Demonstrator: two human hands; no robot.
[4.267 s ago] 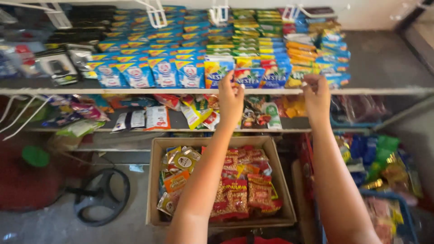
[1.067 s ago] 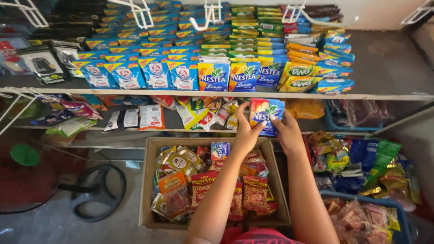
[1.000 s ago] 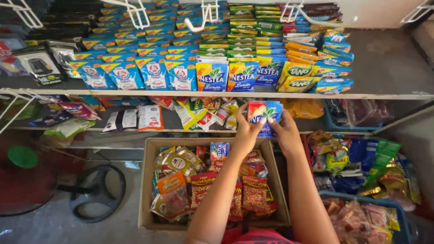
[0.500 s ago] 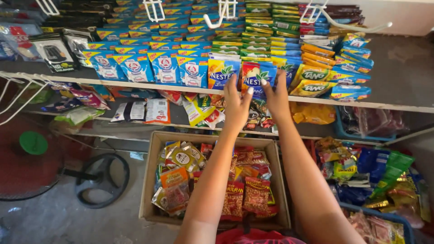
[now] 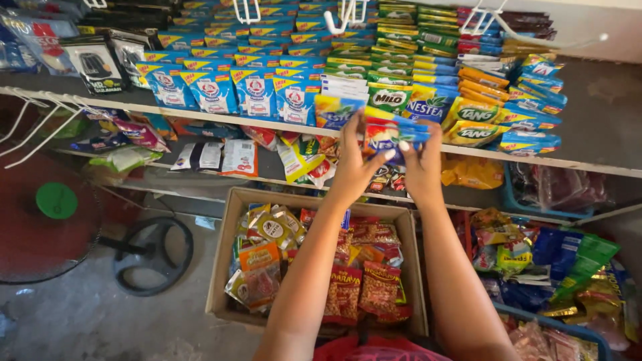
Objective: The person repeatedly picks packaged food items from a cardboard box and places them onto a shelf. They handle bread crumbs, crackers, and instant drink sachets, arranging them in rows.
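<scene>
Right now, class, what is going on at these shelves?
A person's left hand and right hand together hold a small stack of blue sachets up at the front edge of the upper shelf, among rows of drink-mix packets. Below the arms, an open cardboard box of snack packets sits on the floor.

Top shelf [image 5: 588, 113] is holding rows of drink-mix sachets [image 5: 281, 93]; the cardboard box [image 5: 224, 267] is sitting on the floor [image 5: 100, 321].
</scene>
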